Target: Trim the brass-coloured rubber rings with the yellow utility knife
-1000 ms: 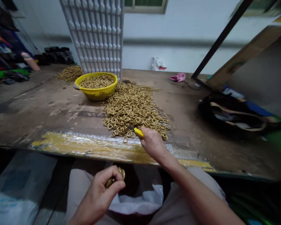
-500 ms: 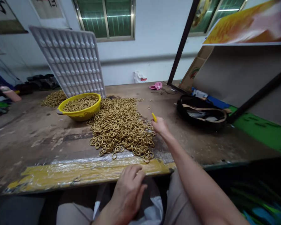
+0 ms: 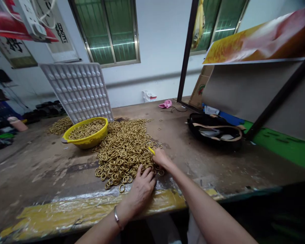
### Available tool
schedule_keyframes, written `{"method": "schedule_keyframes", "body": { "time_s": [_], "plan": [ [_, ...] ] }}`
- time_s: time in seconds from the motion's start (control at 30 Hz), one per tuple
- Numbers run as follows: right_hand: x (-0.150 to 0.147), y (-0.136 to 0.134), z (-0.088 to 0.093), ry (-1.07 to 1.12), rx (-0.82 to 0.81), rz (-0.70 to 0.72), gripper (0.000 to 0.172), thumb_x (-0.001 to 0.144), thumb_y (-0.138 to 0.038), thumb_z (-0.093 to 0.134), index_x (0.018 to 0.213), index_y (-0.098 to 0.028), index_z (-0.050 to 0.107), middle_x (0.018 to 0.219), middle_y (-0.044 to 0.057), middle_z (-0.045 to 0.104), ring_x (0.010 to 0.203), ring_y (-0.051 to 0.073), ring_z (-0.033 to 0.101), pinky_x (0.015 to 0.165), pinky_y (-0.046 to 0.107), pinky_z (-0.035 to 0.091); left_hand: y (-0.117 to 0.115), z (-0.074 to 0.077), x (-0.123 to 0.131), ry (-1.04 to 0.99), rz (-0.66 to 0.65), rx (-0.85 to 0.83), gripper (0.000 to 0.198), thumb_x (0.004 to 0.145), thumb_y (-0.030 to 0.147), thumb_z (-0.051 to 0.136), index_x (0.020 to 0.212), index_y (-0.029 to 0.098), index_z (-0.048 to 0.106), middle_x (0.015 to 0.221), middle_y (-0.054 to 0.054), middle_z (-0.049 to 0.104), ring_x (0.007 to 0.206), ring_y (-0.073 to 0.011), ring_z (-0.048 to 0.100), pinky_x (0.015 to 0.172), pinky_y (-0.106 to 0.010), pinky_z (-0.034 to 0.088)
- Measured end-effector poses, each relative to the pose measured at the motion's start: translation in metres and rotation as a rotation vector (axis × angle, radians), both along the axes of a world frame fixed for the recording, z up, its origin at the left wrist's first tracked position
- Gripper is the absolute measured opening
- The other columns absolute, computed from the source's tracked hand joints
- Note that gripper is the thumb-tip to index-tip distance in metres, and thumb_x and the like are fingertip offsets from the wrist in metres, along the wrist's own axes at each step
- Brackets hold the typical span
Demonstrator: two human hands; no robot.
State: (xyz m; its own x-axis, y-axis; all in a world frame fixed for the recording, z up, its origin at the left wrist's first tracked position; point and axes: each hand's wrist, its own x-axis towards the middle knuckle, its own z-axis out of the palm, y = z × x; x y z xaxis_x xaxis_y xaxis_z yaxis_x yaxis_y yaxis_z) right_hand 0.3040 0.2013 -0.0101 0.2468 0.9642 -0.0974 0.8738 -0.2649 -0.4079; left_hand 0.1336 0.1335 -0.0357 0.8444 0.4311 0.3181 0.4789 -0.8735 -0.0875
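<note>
Head view: scuffed desk (image 3: 53,169) with yellow tape (image 3: 51,215) along its front edge; window (image 3: 94,27) in pale wall (image 3: 157,51) behind. Rings (image 3: 124,145) heaped mid-desk beside bowl (image 3: 91,139). Lays left hand (image 3: 141,189), fingers spread, on near rings; grips yellow tool (image 3: 151,150) in right hand (image 3: 160,158).

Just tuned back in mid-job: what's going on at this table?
A person is working with both bare hands at a loose pile of gold-coloured rings on the table. The right hand has a small yellow tool in its grip, at the pile's right edge. The left hand reaches over the near right edge; whether it holds any rings is hidden. A yellow basin of similar rings stands beside the pile.
</note>
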Motion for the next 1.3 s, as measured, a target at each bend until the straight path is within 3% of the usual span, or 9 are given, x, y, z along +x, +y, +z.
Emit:
{"method": "schedule_keyframes", "body": {
  "time_s": [0.1,0.2,0.33,0.47,0.57,0.7,1.0,1.3],
  "plan": [
    [-0.007,-0.002,0.008,-0.017,0.092,0.043,0.018,0.083,-0.014,0.052,0.092,-0.014,0.068,0.094,0.012,0.070,0.088,0.018,0.065,0.070,0.022,0.043,0.002,0.007,-0.033,-0.127,0.000,0.001,0.027,0.091,0.022,0.050,0.118,0.022,0.056,0.126,-0.008,0.057,0.128,-0.0235,0.041,0.113,-0.052,0.023],
    [0.003,0.007,0.009,-0.059,0.167,0.005,0.026,0.085,-0.015,0.045,0.100,-0.017,0.066,0.100,0.009,0.069,0.092,0.018,0.064,0.073,0.022,0.041,0.026,0.015,-0.075,-0.300,0.087,0.027,0.035,0.090,0.025,0.052,0.125,0.019,0.052,0.134,-0.011,0.052,0.132,-0.0257,0.037,0.112,-0.052,0.025],
    [0.029,0.034,-0.004,-0.115,0.204,-0.071,0.032,0.084,-0.011,0.041,0.107,-0.016,0.063,0.107,0.010,0.067,0.097,0.019,0.062,0.075,0.023,0.041,0.099,0.015,-0.140,-0.622,0.527,-0.145,0.040,0.090,0.043,0.047,0.120,0.020,0.057,0.129,-0.011,0.056,0.125,-0.0270,0.045,0.110,-0.049,0.032],
    [0.041,0.057,-0.021,-0.156,0.216,-0.048,0.037,0.079,-0.006,0.043,0.108,-0.015,0.064,0.106,0.012,0.067,0.098,0.022,0.061,0.077,0.026,0.042,0.168,0.000,-0.180,-0.720,0.719,-0.217,0.061,0.087,0.056,0.036,0.115,0.007,0.060,0.123,-0.023,0.057,0.119,-0.0354,0.050,0.104,-0.057,0.036],
    [0.038,0.062,-0.029,-0.168,0.232,0.030,0.040,0.079,-0.008,0.043,0.112,-0.019,0.063,0.107,0.009,0.067,0.097,0.022,0.062,0.078,0.026,0.042,0.193,-0.010,-0.177,-0.703,0.698,-0.329,0.061,0.086,0.059,0.035,0.117,0.013,0.060,0.125,-0.016,0.059,0.120,-0.0296,0.051,0.107,-0.049,0.036],
    [0.026,0.056,-0.032,-0.160,0.242,0.143,0.044,0.079,-0.010,0.046,0.118,-0.023,0.060,0.114,0.006,0.065,0.101,0.020,0.060,0.083,0.025,0.042,0.201,-0.016,-0.146,-0.661,0.575,-0.467,0.059,0.088,0.058,0.035,0.122,0.016,0.058,0.133,-0.010,0.055,0.125,-0.0239,0.047,0.111,-0.041,0.032],
    [0.019,0.030,-0.031,-0.138,0.276,0.259,0.048,0.075,-0.007,0.046,0.119,-0.019,0.059,0.117,0.006,0.063,0.105,0.021,0.057,0.088,0.026,0.042,0.180,-0.013,-0.106,-0.608,0.388,-0.578,0.060,0.090,0.053,0.038,0.129,0.010,0.052,0.138,-0.014,0.049,0.131,-0.0235,0.040,0.114,-0.041,0.026],
    [0.023,0.019,-0.027,-0.156,0.279,0.289,0.047,0.076,-0.008,0.046,0.120,-0.019,0.060,0.118,0.006,0.063,0.105,0.021,0.057,0.090,0.026,0.041,0.163,-0.005,-0.093,-0.573,0.283,-0.589,0.056,0.091,0.052,0.037,0.126,0.011,0.055,0.133,-0.013,0.054,0.126,-0.0232,0.046,0.111,-0.041,0.032]
  ]
}}
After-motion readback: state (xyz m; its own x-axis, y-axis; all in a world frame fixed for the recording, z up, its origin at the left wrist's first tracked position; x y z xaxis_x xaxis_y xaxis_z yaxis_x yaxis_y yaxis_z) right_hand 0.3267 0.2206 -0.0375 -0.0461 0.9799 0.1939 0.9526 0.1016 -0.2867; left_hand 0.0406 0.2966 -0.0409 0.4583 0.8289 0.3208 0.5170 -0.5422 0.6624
